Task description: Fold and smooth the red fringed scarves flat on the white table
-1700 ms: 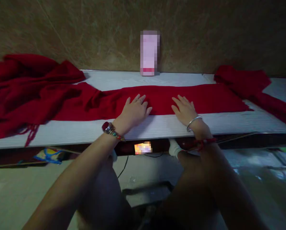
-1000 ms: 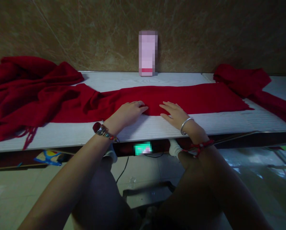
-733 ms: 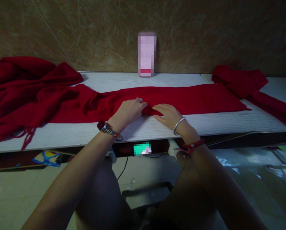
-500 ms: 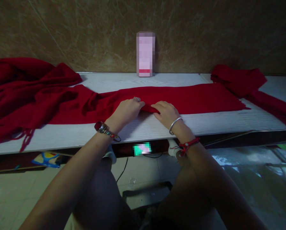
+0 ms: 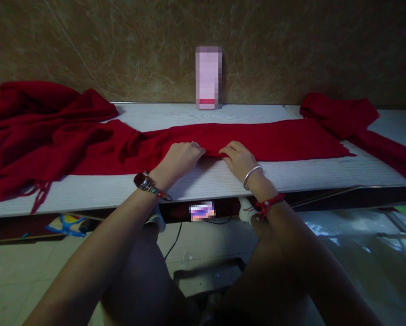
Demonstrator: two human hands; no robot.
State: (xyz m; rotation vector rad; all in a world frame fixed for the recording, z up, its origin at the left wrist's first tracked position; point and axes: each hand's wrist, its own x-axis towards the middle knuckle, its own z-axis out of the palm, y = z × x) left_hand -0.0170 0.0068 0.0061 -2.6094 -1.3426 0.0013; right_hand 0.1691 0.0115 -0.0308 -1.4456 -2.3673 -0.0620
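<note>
A long red scarf (image 5: pixel 274 139) lies lengthwise along a white wood-grain table (image 5: pixel 155 188), flat on the right and rumpled on the left. My left hand (image 5: pixel 182 158) pinches its near edge at the middle, knuckles up. A short way to the right, my right hand (image 5: pixel 237 158) grips the same edge between thumb and bent fingers. The scarf's fringed right end (image 5: pixel 349 153) rests on the table. The fingertips of both hands are partly hidden in the cloth.
Another red cloth (image 5: pixel 339 113) lies crumpled at the right. Bunched red fabric (image 5: pixel 46 104) is heaped at the left. A blurred pink phone-like object (image 5: pixel 208 77) leans on the brown marbled wall (image 5: pixel 121 45). Below the table edge are blue-handled scissors (image 5: pixel 67 225) and a small blurred screen (image 5: pixel 202 211).
My right hand has slid slightly right along the scarf's near edge, widening the space between my hands. My left hand has stayed almost in place.
</note>
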